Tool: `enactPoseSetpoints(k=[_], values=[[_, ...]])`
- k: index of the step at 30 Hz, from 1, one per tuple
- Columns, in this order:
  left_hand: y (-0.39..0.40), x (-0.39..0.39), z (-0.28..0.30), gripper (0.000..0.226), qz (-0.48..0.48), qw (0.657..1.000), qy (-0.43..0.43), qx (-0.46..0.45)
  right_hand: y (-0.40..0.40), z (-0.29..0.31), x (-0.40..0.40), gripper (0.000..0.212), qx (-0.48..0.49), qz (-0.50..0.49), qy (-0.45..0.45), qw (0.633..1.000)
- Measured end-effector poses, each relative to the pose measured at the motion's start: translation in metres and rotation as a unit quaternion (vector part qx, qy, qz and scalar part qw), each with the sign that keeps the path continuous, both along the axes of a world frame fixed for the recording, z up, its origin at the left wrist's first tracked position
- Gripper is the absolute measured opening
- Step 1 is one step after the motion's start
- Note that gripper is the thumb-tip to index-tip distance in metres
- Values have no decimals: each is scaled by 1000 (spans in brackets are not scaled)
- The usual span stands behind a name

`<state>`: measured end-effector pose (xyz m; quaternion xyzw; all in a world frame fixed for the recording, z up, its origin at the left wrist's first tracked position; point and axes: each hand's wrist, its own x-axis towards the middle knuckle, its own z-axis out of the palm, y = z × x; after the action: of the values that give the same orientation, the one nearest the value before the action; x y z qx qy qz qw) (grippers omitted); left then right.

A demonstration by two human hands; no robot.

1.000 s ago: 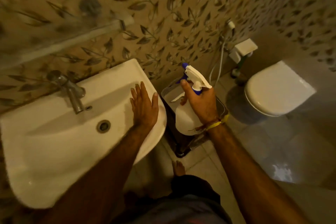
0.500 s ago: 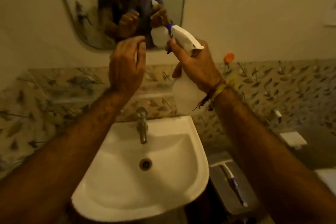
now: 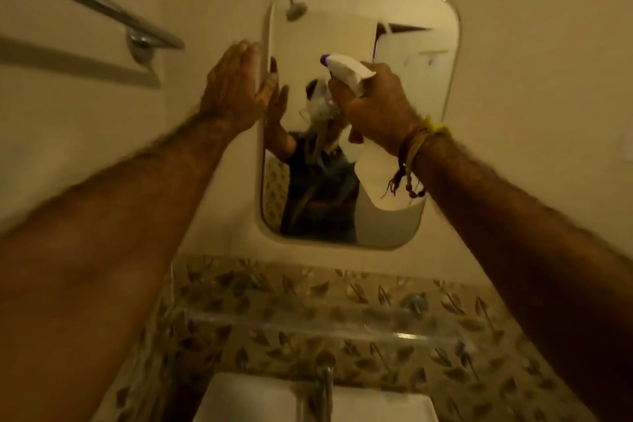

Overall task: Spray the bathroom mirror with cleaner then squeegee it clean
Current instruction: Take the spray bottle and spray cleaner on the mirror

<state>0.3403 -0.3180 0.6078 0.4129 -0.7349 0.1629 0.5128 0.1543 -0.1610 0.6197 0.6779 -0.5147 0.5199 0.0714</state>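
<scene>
A rounded rectangular mirror [image 3: 411, 44] hangs on the cream wall above the sink. My right hand [image 3: 373, 103] grips a white spray bottle [image 3: 346, 72] with a blue nozzle, raised in front of the mirror's middle, nozzle pointing up and left at the glass. The bottle's body shows below my wrist. My left hand [image 3: 236, 86] is flat, fingers apart, at the mirror's left edge, holding nothing. The glass reflects a person's torso, arms and the bottle. No squeegee is in view.
A metal towel rail [image 3: 102, 10] crosses the upper left wall. Below the mirror runs a leaf-patterned tile band with a glass shelf [image 3: 342, 325]. The white sink [image 3: 260, 401] and its tap [image 3: 327, 387] sit at the bottom edge.
The view has tilted up from the sink to the mirror. Both hands rose; the bottle now points at the glass, and the left hand moved to the mirror's left edge.
</scene>
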Motion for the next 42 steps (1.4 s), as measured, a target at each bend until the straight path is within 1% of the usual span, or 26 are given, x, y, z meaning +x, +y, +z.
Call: enactPoseSetpoints(k=[3, 5, 8, 10, 11, 13, 16, 19, 22, 26, 29, 32, 36, 38, 40, 42], values=[[-12, 5, 26, 70, -10, 999, -22, 27, -13, 27, 1, 36, -23, -16, 26, 999], [-19, 3, 37, 76, -10, 998, -25, 56, -19, 45, -3, 29, -45, -48, 42, 997], [-32, -8, 42, 84, -9, 994, -17, 105, -26, 65, -13, 26, -51, -99, 83, 990], [-41, -16, 38, 88, -32, 988, 0, 151, -30, 71, -18, 23, -46, -110, 115, 986], [-46, -19, 35, 88, -41, 985, 9, 165, -31, 74, -22, 20, -45, -107, 112, 987], [-58, -26, 28, 87, -45, 986, 17, 162, -32, 78, -33, 15, -46, -98, 81, 991], [-74, -31, 23, 87, -36, 991, 18, 131, -29, 83, -54, 13, -74, -132, 40, 988], [-82, -32, 21, 89, -31, 992, 19, 124, -24, 84, -73, 24, -95, -157, -16, 983], [-80, -35, 21, 91, -20, 991, 23, 128, -20, 82, -86, 29, -82, -195, -67, 975], [-76, -32, 23, 93, -20, 989, 9, 144, -11, 75, -105, 37, -97, -245, -140, 954], [-76, -25, 23, 92, -23, 988, -16, 150, -7, 69, -112, 36, -101, -246, -162, 950], [-76, -19, 22, 89, -14, 988, -40, 146, -10, 61, -106, 34, -85, -248, -147, 954], [-82, -16, 17, 81, 72, 989, -74, 108, -22, 52, -79, 16, -81, -174, -102, 976], [-86, -15, 7, 78, 68, 991, -76, 85, -30, 50, -60, 13, -86, -129, -87, 984], [-93, -13, -8, 76, 59, 994, -75, 47, -41, 49, -39, 18, -87, -97, -69, 989], [-102, -12, -20, 77, 57, 995, -79, 8, -56, 46, -19, 10, -76, -85, -43, 992]])
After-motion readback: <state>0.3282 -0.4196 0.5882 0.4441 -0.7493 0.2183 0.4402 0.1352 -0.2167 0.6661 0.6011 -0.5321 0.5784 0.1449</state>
